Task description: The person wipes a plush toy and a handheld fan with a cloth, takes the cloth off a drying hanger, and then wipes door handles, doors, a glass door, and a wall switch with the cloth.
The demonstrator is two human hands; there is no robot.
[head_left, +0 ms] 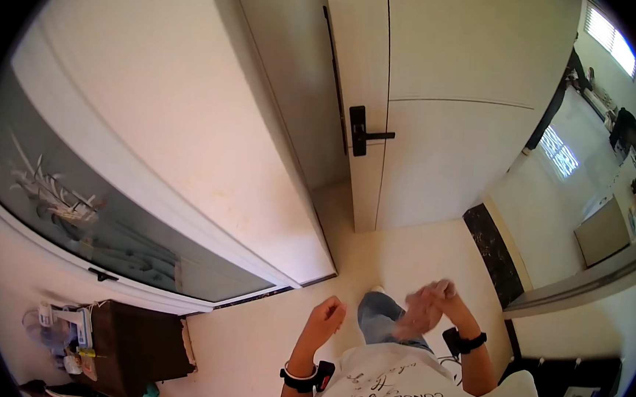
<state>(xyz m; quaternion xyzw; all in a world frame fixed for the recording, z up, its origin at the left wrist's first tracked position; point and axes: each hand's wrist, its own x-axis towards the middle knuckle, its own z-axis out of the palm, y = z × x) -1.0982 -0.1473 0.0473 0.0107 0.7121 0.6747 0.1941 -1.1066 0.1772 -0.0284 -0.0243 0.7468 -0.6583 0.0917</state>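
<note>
In the head view, my left hand [325, 322] is raised in front of the white printed shirt [386, 384], its fingers curled in, with nothing visible in them. My right hand [428, 307] is up to the right of it, over the jeans [380, 317], smeared by motion; whether it holds anything cannot be made out. The two hands are apart. A dark band sits on each wrist. Ahead of both hands stands an open pale door [454, 156] with a black handle [378, 135]; neither hand touches it.
A white-framed glass door [131, 237] is at the left, above a brown cabinet [142, 345] with items beside it. Past a dark threshold [492, 255] at the right lies another room, with a white counter [605, 230] and partly visible people at the back.
</note>
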